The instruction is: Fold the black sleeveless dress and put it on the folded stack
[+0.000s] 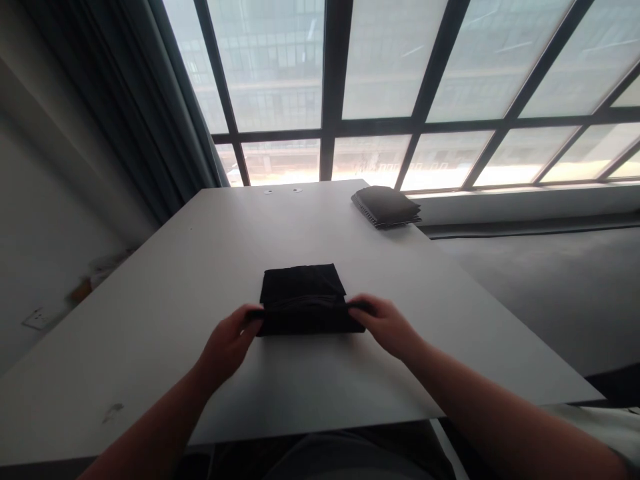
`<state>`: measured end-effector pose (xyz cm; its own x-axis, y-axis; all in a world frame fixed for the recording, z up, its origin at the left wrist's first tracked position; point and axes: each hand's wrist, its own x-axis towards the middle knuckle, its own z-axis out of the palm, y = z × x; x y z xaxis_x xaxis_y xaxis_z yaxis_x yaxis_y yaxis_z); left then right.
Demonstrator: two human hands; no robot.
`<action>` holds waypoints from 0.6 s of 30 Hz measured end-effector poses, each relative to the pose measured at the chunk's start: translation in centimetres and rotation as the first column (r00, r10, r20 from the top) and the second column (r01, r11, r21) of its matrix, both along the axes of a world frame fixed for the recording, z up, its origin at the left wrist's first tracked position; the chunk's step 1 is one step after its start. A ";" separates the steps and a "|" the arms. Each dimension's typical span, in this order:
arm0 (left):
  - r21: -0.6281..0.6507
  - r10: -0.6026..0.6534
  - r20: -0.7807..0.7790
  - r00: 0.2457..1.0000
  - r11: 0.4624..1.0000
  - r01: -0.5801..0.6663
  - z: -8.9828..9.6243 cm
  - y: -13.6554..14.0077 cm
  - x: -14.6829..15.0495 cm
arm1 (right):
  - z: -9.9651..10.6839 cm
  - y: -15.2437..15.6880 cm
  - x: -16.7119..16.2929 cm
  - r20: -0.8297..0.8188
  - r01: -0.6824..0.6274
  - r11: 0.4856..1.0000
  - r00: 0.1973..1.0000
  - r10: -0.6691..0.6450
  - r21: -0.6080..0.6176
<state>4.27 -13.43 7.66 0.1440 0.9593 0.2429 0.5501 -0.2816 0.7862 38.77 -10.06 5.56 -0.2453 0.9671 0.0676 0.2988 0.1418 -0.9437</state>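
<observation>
A black cloth (pixel 305 283), folded into a rough rectangle, lies on the white table (pixel 220 240) in front of me. Its near part is lifted and folded over toward the far part. My left hand (pixel 233 340) grips the left end of the lifted fold between thumb and fingers. On the other side, my right hand (pixel 383 323) pinches the right end of the same fold. The fold is stretched straight between both hands. Creased layers show just behind it, and the fingertips are partly hidden by the cloth.
A stack of dark folded cloths (pixel 385 205) sits at the table's far right corner. Behind the table are large framed windows (pixel 280 67), with a dark curtain (pixel 125 87) at the left. A wall socket (pixel 36 320) shows on the left wall.
</observation>
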 end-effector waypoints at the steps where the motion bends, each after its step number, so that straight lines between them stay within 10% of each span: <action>1: -0.004 0.072 0.030 0.997 0.997 -0.072 0.2 1.6 0.4 | 0.3 1.6 -0.9 -0.055 0.059 0.998 0.997 -0.060 -0.014; 4: 0.033 0.262 -0.003 0.965 0.965 -0.262 0.1 6.8 1.8 | 1.0 7.2 -3.5 0.002 0.207 0.978 0.978 -0.207 0.034; 9: 0.036 0.409 -0.406 0.817 0.900 -0.433 -2.7 13.3 2.9 | -0.6 13.7 -6.2 0.587 0.193 0.959 0.759 -0.281 0.208; 18: 0.257 0.350 -0.606 0.714 0.936 -0.241 -4.7 14.4 4.2 | -2.1 13.8 -6.7 0.786 0.093 0.947 0.537 -0.307 0.306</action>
